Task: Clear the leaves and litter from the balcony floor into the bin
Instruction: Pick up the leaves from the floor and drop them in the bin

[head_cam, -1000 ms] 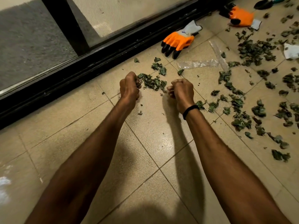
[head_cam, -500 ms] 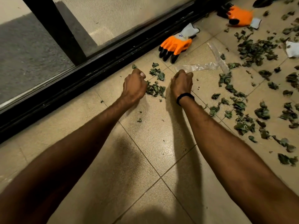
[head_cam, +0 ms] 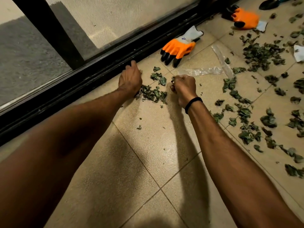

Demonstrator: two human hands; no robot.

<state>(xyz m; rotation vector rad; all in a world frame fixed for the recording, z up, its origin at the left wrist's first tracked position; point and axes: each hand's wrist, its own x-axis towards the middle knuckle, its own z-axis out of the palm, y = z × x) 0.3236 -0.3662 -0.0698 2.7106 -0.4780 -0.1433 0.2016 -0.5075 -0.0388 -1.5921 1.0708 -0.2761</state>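
Both bare arms stretch out over the beige tiled floor (head_cam: 148, 153). The left hand (head_cam: 130, 78) lies back-up at centre frame, fingers reaching forward and down to the tile beside the black sliding-door track (head_cam: 98, 74), holding nothing I can see. Its heel touches a small pile of crumpled dark green leaves (head_cam: 153, 94). The right hand (head_cam: 184, 86), a black band (head_cam: 192, 104) on the wrist, is curled into a fist just right of that pile, dark leaf scraps pinched at thumb and forefinger.

More leaves scatter thickly across the right side. A strip of clear crumpled plastic film (head_cam: 202, 71) lies just beyond the right hand. An orange and grey work glove with black fingertips (head_cam: 178, 48) rests near the track, and a second orange glove (head_cam: 245, 20) sits upper right.
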